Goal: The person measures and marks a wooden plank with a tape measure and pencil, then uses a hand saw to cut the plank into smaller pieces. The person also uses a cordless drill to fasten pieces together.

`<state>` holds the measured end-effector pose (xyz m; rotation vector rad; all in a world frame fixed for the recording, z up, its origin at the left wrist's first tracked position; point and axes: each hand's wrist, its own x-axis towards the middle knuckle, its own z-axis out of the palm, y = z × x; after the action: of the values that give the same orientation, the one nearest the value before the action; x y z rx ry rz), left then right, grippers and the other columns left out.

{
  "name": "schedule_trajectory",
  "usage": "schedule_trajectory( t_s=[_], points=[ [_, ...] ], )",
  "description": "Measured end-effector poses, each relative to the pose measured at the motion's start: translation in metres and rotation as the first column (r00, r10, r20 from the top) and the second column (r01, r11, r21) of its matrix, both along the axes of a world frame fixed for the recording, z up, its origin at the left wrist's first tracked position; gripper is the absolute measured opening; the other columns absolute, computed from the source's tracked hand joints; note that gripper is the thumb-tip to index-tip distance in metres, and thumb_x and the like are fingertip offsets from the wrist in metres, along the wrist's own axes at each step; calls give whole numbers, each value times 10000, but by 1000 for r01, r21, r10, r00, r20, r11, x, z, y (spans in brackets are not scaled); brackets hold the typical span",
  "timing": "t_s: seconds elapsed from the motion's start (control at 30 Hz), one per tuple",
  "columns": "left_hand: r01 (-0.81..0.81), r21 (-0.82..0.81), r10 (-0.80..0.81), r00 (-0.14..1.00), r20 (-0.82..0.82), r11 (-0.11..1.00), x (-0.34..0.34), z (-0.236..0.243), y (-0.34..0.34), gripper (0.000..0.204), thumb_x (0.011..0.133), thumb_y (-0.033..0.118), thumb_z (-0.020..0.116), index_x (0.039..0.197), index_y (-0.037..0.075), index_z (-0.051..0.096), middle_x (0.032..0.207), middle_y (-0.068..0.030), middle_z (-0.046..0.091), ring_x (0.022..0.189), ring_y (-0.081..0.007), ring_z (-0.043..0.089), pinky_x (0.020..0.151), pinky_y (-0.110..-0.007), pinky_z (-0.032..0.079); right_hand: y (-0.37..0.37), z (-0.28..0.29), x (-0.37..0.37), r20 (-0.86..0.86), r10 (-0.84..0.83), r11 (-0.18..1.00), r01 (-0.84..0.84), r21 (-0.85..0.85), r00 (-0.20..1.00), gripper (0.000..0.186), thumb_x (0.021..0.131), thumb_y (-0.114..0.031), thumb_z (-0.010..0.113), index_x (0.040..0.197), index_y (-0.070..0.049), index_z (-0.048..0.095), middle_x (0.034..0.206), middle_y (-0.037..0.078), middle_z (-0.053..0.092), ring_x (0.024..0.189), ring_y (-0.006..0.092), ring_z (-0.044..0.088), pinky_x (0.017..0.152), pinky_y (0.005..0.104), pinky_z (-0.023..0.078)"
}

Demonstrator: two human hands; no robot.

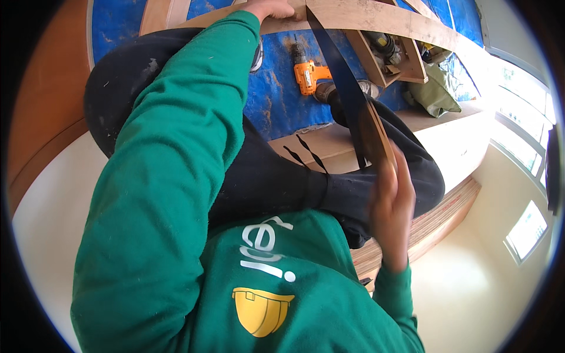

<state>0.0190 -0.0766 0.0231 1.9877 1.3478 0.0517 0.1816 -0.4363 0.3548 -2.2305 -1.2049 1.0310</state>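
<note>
My right hand (pixel 393 206) is closed round the wooden handle of a handsaw (pixel 348 94) and is slightly blurred. The dark blade slants up and away to the left, its far end meeting the edge of a long, pale wooden board (pixel 371 16). At the top, my left hand (pixel 271 8) grips that board just left of the blade; the picture's edge cuts off part of it. Below the board, an orange cordless drill (pixel 307 76) lies on a blue sheet (pixel 273 100), its bit pointing away from me.
A wooden tool box (pixel 406 62) holding a dark power tool stands at the far right beside a green cloth bag (pixel 434 91). My bent legs (pixel 271 182) are below the board. Stacked plywood sheets (pixel 447 217) lie at the right. An orange-brown panel (pixel 47 76) rises at the left.
</note>
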Motion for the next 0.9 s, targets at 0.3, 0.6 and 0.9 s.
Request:
schedule_trajectory(
  t_s=[0.3,0.6,0.9],
  points=[
    [46,90,-40,997,-68,995,3,12,-2,789,842,693,880,1392,149,723,1347,-174,802,1278,-362,759,1036,-515,594,132,-185,16,137,132,933,-169,317,982,468,1185,-405,558,1430,-28,686,1127,344,780,1129,564,736,965,590,579],
    [-18,97,24,997,-67,995,67,28,30,755,834,665,854,1457,258,725,1363,-100,814,1299,-328,758,1079,-528,571,178,-161,70,100,60,970,-82,227,993,462,1180,-428,567,1374,-37,720,1183,342,771,1173,556,721,999,581,568],
    [0,95,6,998,-70,996,60,-9,39,737,878,620,852,1457,185,714,1384,-122,802,1266,-315,768,1065,-477,589,-19,-11,53,83,77,989,-86,119,994,395,1191,-177,540,1540,-3,602,1222,251,807,1123,324,828,984,365,595]
  ],
)
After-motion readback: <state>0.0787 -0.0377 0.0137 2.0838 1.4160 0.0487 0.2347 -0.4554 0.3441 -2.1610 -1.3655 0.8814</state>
